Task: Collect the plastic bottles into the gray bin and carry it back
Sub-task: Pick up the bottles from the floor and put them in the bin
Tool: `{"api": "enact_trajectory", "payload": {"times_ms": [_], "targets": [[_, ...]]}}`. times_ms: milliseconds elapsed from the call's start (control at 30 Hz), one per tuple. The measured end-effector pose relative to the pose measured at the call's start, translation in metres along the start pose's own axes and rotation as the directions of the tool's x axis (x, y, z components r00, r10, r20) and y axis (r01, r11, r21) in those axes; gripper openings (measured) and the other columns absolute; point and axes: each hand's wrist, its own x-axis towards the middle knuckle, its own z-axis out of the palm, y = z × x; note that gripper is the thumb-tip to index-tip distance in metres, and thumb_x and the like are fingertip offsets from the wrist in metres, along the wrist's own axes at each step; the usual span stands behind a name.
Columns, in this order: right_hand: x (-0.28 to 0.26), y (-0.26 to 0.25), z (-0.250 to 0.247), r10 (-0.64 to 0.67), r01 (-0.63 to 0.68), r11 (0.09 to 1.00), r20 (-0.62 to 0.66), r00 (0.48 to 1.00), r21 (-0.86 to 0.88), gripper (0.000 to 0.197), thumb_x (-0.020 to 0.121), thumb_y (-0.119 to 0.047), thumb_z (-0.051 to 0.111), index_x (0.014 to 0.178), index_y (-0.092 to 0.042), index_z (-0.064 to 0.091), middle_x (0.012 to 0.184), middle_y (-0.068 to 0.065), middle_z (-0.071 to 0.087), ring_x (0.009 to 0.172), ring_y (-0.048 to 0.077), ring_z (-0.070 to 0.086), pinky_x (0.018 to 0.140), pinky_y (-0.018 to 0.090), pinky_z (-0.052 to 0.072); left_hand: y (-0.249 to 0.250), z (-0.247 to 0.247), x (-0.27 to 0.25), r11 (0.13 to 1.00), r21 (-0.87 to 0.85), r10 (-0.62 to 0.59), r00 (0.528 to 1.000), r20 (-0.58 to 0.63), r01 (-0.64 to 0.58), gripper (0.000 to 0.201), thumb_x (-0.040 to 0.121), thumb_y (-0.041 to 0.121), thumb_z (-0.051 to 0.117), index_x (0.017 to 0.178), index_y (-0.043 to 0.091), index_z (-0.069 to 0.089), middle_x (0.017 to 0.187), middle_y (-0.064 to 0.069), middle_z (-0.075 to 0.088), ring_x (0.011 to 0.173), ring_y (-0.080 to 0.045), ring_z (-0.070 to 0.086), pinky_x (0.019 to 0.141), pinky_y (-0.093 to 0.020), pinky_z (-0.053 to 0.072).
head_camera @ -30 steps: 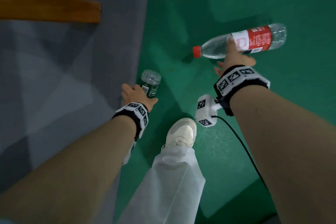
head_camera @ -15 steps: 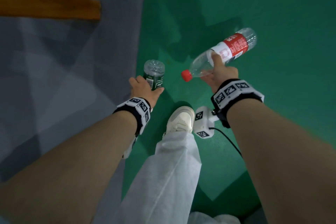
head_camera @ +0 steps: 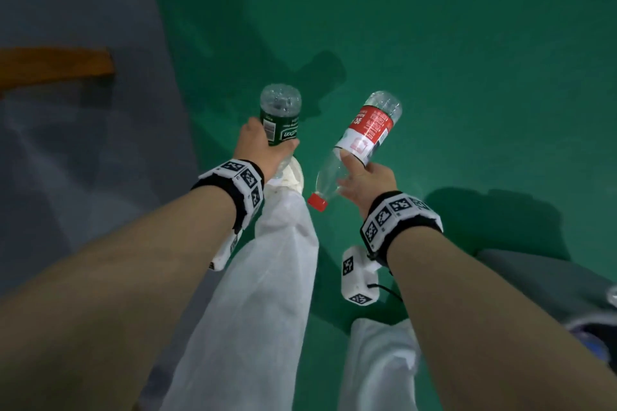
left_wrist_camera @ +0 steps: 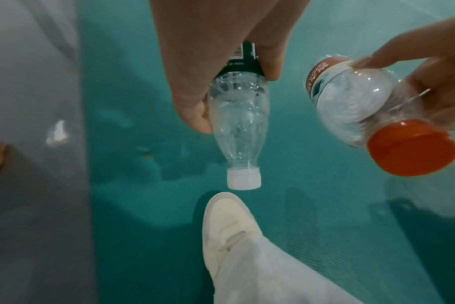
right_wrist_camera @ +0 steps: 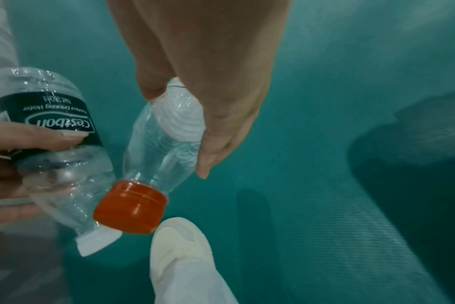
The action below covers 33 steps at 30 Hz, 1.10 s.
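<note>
The left hand (head_camera: 258,147) is closed round the green-labelled bottle (head_camera: 279,118), fingers and thumb wrapped at the lower edge of its dark label, cap end pointing down over the white shoe (left_wrist_camera: 229,224). The right hand (head_camera: 365,182) grips the red-labelled bottle (head_camera: 364,133) at its clear shoulder, thumb on the white edge of the label; it tilts, base toward 1 o'clock and red cap (head_camera: 317,202) toward 7 o'clock. From the right wrist the green label reads "C'estbon", with "Purified Drinking Water" above it, upside down. Both bottles are clear, look empty, capped white (left_wrist_camera: 244,178) and red, held just beside each other above the green floor (head_camera: 467,60). A gray bin's rim (head_camera: 547,280) shows at 4 o'clock
</note>
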Motion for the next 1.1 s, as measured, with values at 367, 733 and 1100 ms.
{"api": "enact_trajectory", "payload": {"times_ms": [367,733,1100], "targets": [[-0.061,0.098,-0.171,-0.052,0.068,0.974,-0.078,0.996,0.217,0.019,0.084,-0.04,0.069,0.079,-0.025,0.057,0.089,0.004,0.07,0.091,0.026,0.07,0.085,0.043,0.058,0.087,0.129,-0.143,0.946,0.19,0.236,0.959,0.157,-0.264,0.063,0.067,0.057,0.069,0.112,0.014,0.059,0.105,-0.004,0.065,0.093,-0.021,0.063,0.08,-0.031,0.05],[-0.113,0.249,-0.32,-0.003,0.091,0.897,-0.202,0.979,0.432,0.019,0.086,-0.034,0.068,0.097,-0.021,0.062,0.099,0.002,0.071,0.092,0.02,0.069,0.088,0.043,0.056,0.133,0.262,-0.299,0.786,0.321,0.378,0.822,0.425,-0.528,0.04,0.079,0.042,0.07,0.105,0.016,0.053,0.101,0.0,0.061,0.09,-0.018,0.06,0.077,-0.028,0.046],[-0.113,0.414,-0.423,0.188,0.038,0.811,-0.322,0.928,0.583,0.037,0.069,-0.048,0.076,0.096,-0.023,0.067,0.088,0.002,0.073,0.082,0.022,0.069,0.085,0.049,0.056,0.125,0.427,-0.422,0.648,0.362,0.35,0.684,0.64,-0.671,0.044,0.077,0.048,0.069,0.105,0.018,0.054,0.103,0.001,0.062,0.092,-0.016,0.061,0.082,-0.03,0.051]]}}
